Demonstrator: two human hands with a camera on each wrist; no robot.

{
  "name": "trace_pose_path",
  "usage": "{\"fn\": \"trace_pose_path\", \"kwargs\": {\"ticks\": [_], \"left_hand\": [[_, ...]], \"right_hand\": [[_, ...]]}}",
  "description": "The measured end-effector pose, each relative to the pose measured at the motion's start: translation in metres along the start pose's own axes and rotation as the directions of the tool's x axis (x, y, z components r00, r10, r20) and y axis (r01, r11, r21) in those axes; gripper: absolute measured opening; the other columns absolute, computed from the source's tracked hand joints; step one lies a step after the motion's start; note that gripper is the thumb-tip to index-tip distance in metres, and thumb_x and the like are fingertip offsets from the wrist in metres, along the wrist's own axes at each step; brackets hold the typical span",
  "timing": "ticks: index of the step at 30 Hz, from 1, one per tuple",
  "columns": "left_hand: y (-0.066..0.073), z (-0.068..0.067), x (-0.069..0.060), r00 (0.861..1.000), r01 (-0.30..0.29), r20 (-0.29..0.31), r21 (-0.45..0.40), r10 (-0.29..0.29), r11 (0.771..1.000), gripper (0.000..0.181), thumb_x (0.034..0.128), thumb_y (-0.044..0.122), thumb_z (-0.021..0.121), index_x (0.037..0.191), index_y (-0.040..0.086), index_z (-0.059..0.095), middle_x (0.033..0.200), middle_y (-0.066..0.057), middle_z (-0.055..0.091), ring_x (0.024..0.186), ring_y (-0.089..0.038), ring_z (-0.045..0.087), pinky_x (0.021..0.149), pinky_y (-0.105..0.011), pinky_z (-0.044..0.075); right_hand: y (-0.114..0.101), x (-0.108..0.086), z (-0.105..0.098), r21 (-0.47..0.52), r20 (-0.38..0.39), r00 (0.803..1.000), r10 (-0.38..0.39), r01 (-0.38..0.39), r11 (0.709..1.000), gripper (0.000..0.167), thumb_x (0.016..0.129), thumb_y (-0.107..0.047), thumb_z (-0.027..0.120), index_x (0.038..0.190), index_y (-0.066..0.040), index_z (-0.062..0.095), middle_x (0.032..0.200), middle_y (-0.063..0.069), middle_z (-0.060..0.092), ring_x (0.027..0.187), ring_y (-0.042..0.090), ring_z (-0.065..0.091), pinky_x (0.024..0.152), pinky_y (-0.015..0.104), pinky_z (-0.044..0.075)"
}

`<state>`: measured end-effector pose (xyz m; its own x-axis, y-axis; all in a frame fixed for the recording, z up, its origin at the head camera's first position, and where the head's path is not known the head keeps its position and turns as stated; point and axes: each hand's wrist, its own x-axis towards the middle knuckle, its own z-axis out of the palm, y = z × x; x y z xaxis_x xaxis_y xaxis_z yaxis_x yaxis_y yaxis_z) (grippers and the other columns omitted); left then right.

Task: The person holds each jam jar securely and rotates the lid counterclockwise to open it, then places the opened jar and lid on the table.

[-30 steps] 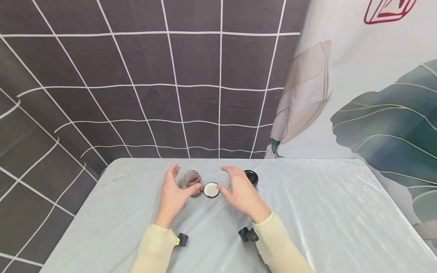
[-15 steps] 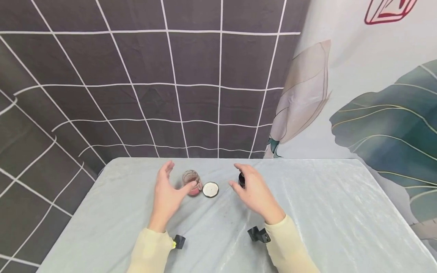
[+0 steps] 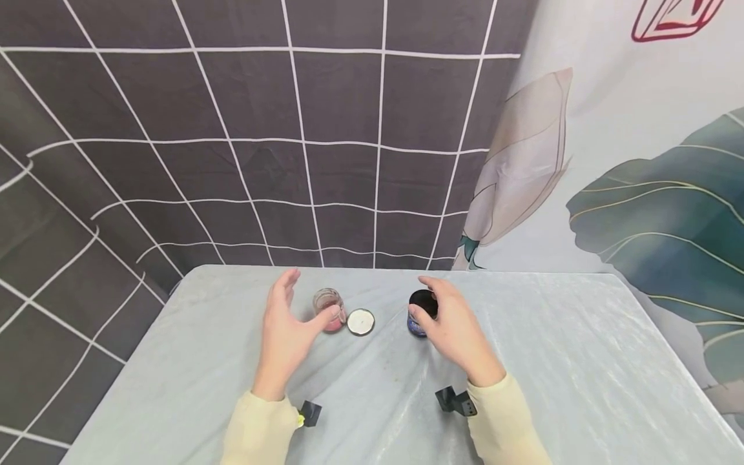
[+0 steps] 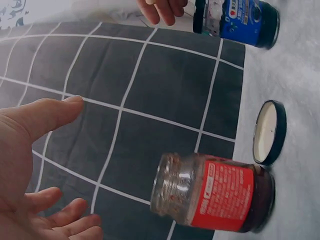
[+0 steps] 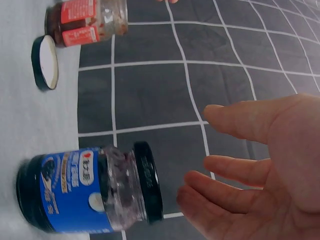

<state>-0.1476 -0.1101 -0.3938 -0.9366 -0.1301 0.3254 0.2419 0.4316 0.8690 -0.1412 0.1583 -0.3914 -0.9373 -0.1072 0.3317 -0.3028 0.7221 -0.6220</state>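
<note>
My left hand [image 3: 289, 336] hovers beside and above an uncapped glass jar with a red label [image 4: 227, 195], fingers spread and apart from it. Dark contents sit low in that jar. A round lid [image 3: 361, 321] lies on the cloth with its white inside up, between the two jars. To the right stands a blue-labelled jar [image 5: 75, 192] with a black lid [image 5: 149, 182] on it. My right hand [image 3: 459, 329] hangs over this jar with its fingers apart, not touching it in the right wrist view; in the head view it covers part of the jar.
A pale grey cloth covers the table [image 3: 552, 361]. Behind it hangs a dark curtain with a white grid [image 3: 337, 174], and at the right a white curtain with leaf prints [image 3: 657, 206]. Small black cameras sit at both wrists.
My right hand has moved right, away from the loose lid, to the blue-labelled jar. My left hand has drawn slightly left and back from the red-labelled jar. The lid stays put.
</note>
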Motion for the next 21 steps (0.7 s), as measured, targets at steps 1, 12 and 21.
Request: {"fn": "trace_pose_path", "kwargs": {"ticks": [1, 12, 21], "left_hand": [[0.002, 0.001, 0.0, 1.0, -0.012, -0.001, -0.008, 0.012, 1.0, 0.091, 0.0741, 0.015, 0.09, 0.149, 0.003, 0.039, 0.149, -0.01, 0.046, 0.141, -0.022, 0.041, 0.117, -0.029, 0.029], [0.017, 0.011, -0.004, 0.997, -0.081, 0.0, -0.033, 0.081, 0.996, 0.089, 0.0736, 0.014, 0.09, 0.148, 0.004, 0.041, 0.148, -0.011, 0.047, 0.14, -0.021, 0.042, 0.116, -0.028, 0.029], [0.022, 0.021, -0.007, 0.998, -0.056, 0.014, -0.064, 0.057, 0.996, 0.087, 0.0736, 0.014, 0.089, 0.147, 0.006, 0.043, 0.147, -0.008, 0.049, 0.139, -0.023, 0.044, 0.116, -0.029, 0.031]], "right_hand": [[0.001, 0.0, -0.001, -0.004, -0.005, 1.0, 0.003, -0.003, 1.0, 0.052, 0.092, -0.016, 0.071, 0.137, 0.004, 0.055, 0.135, 0.021, 0.059, 0.127, 0.039, 0.053, 0.107, 0.053, 0.04], [0.004, 0.0, -0.006, -0.038, 0.0, 1.0, 0.013, -0.013, 0.999, 0.052, 0.093, -0.017, 0.07, 0.137, 0.005, 0.054, 0.138, 0.022, 0.057, 0.132, 0.04, 0.048, 0.109, 0.053, 0.036], [0.008, 0.0, -0.01, -0.071, -0.03, 1.0, 0.002, -0.004, 0.997, 0.051, 0.093, -0.015, 0.07, 0.135, 0.008, 0.055, 0.135, 0.024, 0.058, 0.13, 0.042, 0.049, 0.11, 0.053, 0.036]]}}
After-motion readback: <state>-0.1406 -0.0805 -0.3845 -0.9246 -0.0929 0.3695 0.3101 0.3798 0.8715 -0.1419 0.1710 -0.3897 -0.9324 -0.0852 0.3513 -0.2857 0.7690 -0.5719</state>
